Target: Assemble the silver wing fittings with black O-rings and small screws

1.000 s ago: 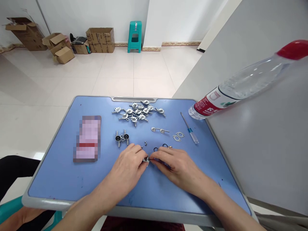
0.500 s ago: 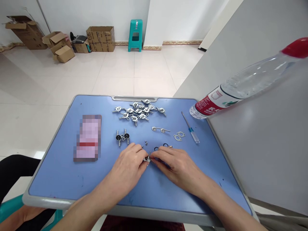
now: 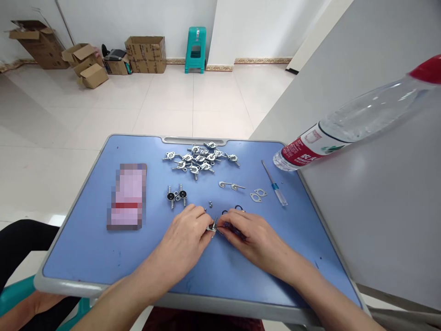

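We pinch a small metal fitting [image 3: 212, 226] between the left hand [image 3: 186, 236] and right hand [image 3: 250, 236], both closed on it just above the blue worktop [image 3: 79, 248]. It looks light, stiff and slippery, best taken by its flanged body. Loose black O-rings [image 3: 237, 208] lie just beyond our fingers; open room lies toward us.

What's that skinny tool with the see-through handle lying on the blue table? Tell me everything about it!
It is a small screwdriver. It has a thin silvery metal shaft and a clear plastic handle with a blue band where the shaft goes in. It lies flat on the blue table, slanted, with the tip pointing away toward the bottle's base and the handle nearer the person. Nothing touches it; two flat metal gaskets lie just to its left. Neither hand is near it.
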The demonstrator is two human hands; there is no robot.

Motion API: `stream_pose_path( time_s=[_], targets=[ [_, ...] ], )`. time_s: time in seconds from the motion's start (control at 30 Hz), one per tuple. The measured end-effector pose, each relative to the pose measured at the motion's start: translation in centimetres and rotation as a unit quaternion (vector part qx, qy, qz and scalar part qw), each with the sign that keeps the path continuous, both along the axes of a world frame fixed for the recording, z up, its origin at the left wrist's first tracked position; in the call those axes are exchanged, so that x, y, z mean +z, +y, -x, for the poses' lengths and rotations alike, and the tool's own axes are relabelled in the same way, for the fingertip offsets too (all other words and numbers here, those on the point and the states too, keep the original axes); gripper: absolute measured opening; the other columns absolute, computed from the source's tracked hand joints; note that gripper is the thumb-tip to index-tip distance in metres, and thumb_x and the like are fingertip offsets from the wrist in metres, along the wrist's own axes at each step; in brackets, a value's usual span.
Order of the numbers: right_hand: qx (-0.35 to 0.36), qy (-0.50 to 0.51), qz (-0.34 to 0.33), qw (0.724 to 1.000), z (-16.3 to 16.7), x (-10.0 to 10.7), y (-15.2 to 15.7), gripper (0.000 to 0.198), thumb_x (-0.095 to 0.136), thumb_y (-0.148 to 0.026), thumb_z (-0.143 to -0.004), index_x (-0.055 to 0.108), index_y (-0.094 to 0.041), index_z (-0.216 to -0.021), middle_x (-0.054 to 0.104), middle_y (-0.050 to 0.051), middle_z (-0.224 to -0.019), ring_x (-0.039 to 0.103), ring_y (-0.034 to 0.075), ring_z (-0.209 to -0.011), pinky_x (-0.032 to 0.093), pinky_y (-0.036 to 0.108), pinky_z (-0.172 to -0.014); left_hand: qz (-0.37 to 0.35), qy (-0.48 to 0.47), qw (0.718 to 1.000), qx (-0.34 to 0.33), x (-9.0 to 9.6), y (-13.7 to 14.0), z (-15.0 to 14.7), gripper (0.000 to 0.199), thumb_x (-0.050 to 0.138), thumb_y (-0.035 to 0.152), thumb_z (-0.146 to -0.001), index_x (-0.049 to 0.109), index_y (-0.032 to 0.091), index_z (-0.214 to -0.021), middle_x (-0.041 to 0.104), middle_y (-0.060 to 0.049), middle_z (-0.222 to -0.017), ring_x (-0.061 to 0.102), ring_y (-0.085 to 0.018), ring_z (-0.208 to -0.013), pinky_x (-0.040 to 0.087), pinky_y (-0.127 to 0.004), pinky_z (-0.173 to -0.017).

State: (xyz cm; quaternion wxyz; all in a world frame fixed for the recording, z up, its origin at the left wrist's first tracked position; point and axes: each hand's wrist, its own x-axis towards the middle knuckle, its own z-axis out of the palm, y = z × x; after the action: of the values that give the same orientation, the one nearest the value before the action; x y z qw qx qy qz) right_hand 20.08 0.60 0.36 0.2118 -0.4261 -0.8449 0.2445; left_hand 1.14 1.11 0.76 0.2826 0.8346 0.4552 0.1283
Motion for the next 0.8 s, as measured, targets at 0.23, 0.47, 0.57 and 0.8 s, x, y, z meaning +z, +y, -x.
stream_pose_path(
  time_s=[0.23,0.47,0.57,0.8],
  targets=[
    [0.009,-0.041,-0.043,0.998,0.07,-0.09,-0.19,0.019,0.04,-0.019,-0.099,0.056,-0.018,-0.089,0.059,0.001,-0.075,0.054,0.013,-0.062,0.041,0.025,-0.057,0.001,-0.002,1.0,-0.001,0.21,0.1,-0.05,0.012,0.062,0.006,-0.086,0.06,0.015,-0.078,0.056,0.0,-0.081,0.051,-0.017,-0.08,0.041,-0.029,-0.068],
    [0.013,-0.074,-0.078,0.994,0.17,0.35,-0.28,0.024,0.037,-0.018,-0.1,0.058,-0.017,-0.088,0.058,0.002,-0.073,0.054,0.014,-0.06,0.039,0.026,-0.055,0.0,0.0,1.0,-0.001,0.15,0.03,-0.05,0.012,0.062,0.007,-0.087,0.059,0.014,-0.077,0.055,0.0,-0.08,0.05,-0.017,-0.079,0.041,-0.029,-0.068],
    [0.011,-0.069,-0.07,0.995,0.18,0.42,-0.22,0.024,0.038,-0.017,-0.1,0.058,-0.017,-0.087,0.058,0.002,-0.072,0.053,0.013,-0.059,0.038,0.025,-0.054,-0.001,0.001,1.0,-0.002,0.18,0.01,-0.09,0.012,0.061,0.007,-0.087,0.06,0.014,-0.078,0.055,0.0,-0.08,0.05,-0.017,-0.079,0.042,-0.029,-0.068],
    [0.005,-0.025,-0.017,1.0,0.0,0.39,-0.19,0.02,0.042,-0.02,-0.099,0.061,-0.018,-0.094,0.061,0.002,-0.075,0.056,0.013,-0.063,0.042,0.025,-0.057,0.002,0.0,1.0,-0.001,0.3,-0.01,-0.05,0.011,0.062,0.007,-0.086,0.061,0.014,-0.079,0.056,0.0,-0.081,0.051,-0.017,-0.08,0.042,-0.029,-0.069]
  ],
)
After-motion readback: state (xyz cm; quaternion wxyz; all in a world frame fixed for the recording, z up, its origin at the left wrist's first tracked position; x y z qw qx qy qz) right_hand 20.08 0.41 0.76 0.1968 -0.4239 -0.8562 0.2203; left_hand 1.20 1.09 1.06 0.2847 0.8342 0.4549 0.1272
